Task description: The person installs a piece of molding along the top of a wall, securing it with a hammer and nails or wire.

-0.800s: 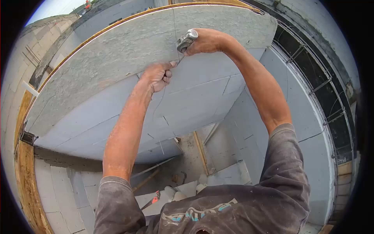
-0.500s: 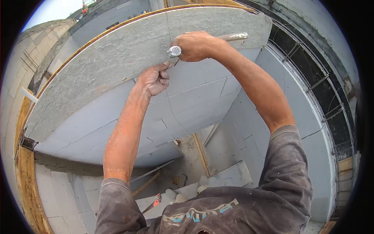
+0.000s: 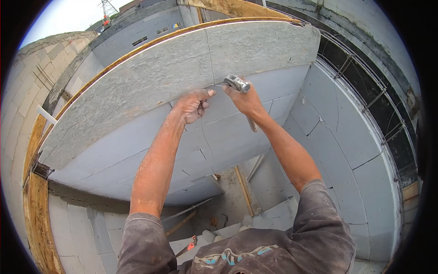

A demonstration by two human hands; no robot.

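Observation:
My right hand (image 3: pixel 246 99) is wrapped round a hammer (image 3: pixel 237 84), its metal head above my fingers and its handle slanting down below my palm. A thin nail-like metal piece (image 3: pixel 215 85) juts left from the fingertips of that hand, near the lower edge of the rough grey concrete band (image 3: pixel 150 64). Just left of it, my left hand (image 3: pixel 194 106) has its fingers curled in and its thumb towards the piece. What lies in those fingers is hidden. A thin dark wire (image 3: pixel 208 50) hangs down the concrete and passes behind my left thumb.
Pale block walls (image 3: pixel 346 150) surround a deep space below me. Timber boards (image 3: pixel 37 214) edge the left side, with steel rebar (image 3: pixel 374 98) along the right wall top. A red-handled saw (image 3: pixel 188 245) and a wooden batten (image 3: pixel 244 191) lie lower down.
My right hand has come down and turned the hammer, so its handle now points downward instead of right. My left hand stays close to the wire. The view has shifted slightly.

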